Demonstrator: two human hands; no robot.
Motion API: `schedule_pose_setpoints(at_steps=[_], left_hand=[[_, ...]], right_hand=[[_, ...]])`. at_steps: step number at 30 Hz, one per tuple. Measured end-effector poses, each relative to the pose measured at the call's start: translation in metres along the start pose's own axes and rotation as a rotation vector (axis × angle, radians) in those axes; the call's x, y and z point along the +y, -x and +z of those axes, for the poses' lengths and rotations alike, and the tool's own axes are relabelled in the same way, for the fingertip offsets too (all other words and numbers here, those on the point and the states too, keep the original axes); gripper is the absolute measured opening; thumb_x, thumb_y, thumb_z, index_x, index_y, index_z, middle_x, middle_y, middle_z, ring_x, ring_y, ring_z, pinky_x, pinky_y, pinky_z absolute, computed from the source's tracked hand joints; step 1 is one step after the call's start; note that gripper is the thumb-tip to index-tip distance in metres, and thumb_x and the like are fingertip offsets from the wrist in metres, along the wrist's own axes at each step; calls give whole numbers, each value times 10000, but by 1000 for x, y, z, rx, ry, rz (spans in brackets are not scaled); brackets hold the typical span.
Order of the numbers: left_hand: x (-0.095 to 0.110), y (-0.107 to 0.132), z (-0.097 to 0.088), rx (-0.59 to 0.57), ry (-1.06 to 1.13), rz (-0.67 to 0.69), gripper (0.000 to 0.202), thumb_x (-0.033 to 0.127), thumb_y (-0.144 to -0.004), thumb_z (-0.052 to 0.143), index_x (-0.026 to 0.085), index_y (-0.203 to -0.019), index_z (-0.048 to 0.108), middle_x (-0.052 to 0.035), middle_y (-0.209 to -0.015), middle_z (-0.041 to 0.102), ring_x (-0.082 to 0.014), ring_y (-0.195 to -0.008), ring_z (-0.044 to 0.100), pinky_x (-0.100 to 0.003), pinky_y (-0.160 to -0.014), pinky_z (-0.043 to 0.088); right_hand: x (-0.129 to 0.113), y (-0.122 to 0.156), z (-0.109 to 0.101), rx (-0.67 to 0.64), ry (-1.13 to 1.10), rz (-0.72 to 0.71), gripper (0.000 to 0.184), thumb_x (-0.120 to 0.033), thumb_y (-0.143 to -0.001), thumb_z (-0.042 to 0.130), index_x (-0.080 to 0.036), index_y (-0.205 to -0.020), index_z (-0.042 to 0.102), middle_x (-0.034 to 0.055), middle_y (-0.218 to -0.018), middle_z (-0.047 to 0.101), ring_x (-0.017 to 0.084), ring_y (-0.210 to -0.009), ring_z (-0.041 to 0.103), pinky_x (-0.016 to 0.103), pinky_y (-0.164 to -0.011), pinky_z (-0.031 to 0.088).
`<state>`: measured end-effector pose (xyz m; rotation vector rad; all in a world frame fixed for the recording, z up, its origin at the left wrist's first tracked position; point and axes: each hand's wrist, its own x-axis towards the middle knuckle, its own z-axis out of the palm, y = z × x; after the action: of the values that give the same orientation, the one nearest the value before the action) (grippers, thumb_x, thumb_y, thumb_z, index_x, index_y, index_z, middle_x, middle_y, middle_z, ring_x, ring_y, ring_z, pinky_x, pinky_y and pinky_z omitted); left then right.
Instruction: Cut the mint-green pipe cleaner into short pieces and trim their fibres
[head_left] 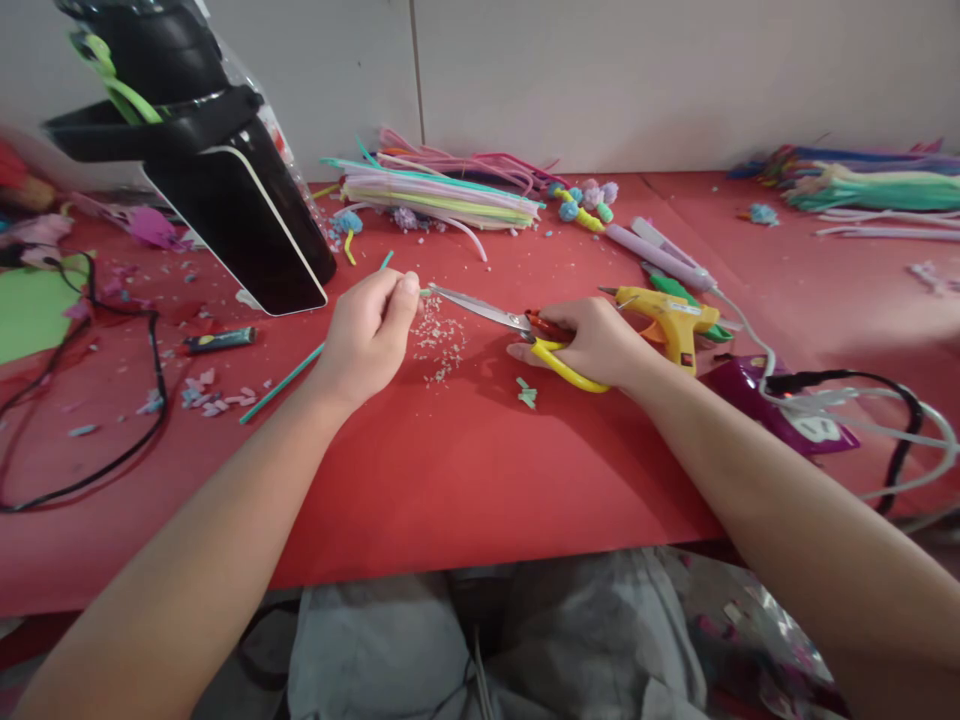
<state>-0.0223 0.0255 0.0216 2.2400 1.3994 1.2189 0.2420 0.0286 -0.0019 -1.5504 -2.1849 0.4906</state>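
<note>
My left hand (379, 335) is closed in a pinch on a pipe cleaner, whose short pale green tip (425, 293) sticks out past my thumb. My right hand (589, 340) grips scissors (574, 370) with yellow and red handles. Their blades (480, 305) point left and reach to that tip; whether they touch it is unclear. Behind my left wrist runs a teal pipe cleaner (281, 385), partly hidden by the hand. Fine pale clippings (441, 345) are scattered on the red tabletop (450, 480) below the blades. Small green snippets (527, 393) lie nearer my right hand.
A phone (240, 225) leans on a black bottle (169, 50) at left. Pipe cleaner bundles (442, 195) lie along the wall. Beyond my right hand are a yellow glue gun (675, 315), a lilac tool (656, 255) and a purple box (780, 405) with cables. A black cord (154, 400) loops at left.
</note>
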Motion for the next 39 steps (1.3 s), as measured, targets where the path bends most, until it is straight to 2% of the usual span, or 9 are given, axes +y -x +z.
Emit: schedule_pose_setpoints(at_steps=[7,12,22,28,33,39], left_hand=[[0,0,0,-2,3,-2,391,376,-1024,434,224,-665,398,12,-589,433,-146,-572,432,-312,-595,373],[0,0,0,-2,-5,-15,394,396,-1023,432,223,-670,419,2,-607,484,-147,-585,460,-307,-598,386],[0,1,1,15,-13,-6,405,377,-1023,434,221,-651,399,6,-595,470,-139,-562,444,-311,-579,377],[1,0,0,27,-25,-16,449,445,-1028,429,225,-639,383,6,-568,440,-149,-565,452,-315,-572,380],[2,0,0,21,-19,-26,436,461,-1027,428,223,-662,449,2,-573,486,-152,-579,486,-307,-600,406],[1,0,1,25,-14,-24,427,428,-1026,441,219,-653,441,-2,-594,512,-144,-576,489,-303,-607,406]], right_hand=[[3,-2,2,-3,31,-24,596,-703,-746,665,-213,-609,356,-37,-583,313,113,-595,246,317,-571,201],[0,-2,1,-8,26,8,624,-735,-738,656,-215,-607,337,-38,-582,297,111,-590,243,317,-563,192],[-2,1,-1,-22,-31,9,599,-664,-753,704,-216,-607,333,-47,-604,260,107,-589,230,313,-553,192],[0,0,1,-27,-10,-19,579,-651,-755,707,-218,-610,351,-40,-593,295,115,-591,245,311,-553,213],[1,-1,2,-18,1,-23,615,-705,-743,687,-222,-608,332,-38,-586,300,121,-600,248,321,-579,206],[1,-1,1,-11,-3,3,639,-742,-733,677,-215,-606,339,-46,-586,278,111,-593,239,325,-576,184]])
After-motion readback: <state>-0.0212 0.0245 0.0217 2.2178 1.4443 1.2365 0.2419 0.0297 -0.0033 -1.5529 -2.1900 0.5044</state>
